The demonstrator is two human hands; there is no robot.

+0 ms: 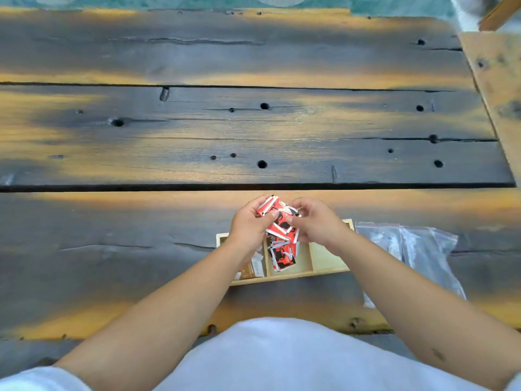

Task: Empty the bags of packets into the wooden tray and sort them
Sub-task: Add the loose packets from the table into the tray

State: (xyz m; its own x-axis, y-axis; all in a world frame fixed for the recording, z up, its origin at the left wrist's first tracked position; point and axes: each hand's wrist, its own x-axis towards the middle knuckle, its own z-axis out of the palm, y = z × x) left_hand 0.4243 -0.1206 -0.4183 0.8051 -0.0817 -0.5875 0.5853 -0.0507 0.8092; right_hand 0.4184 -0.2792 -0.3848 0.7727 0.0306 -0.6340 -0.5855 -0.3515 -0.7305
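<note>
A pale wooden tray (324, 256) with three compartments lies on the table just in front of me. My left hand (248, 225) and my right hand (315, 222) together grip a bunch of red, black and white packets (277, 214) above the tray. More red packets (283, 256) lie in the middle compartment. Brown and white packets (252, 269) sit in the left compartment, partly hidden by my left wrist. The right compartment shows bare wood.
Clear zip bags (417, 249) lie crumpled on the table right of the tray, partly under my right forearm. The dark plank table (225, 131) stretches far ahead, with holes and cracks. A lighter wooden board (499, 88) borders it on the right.
</note>
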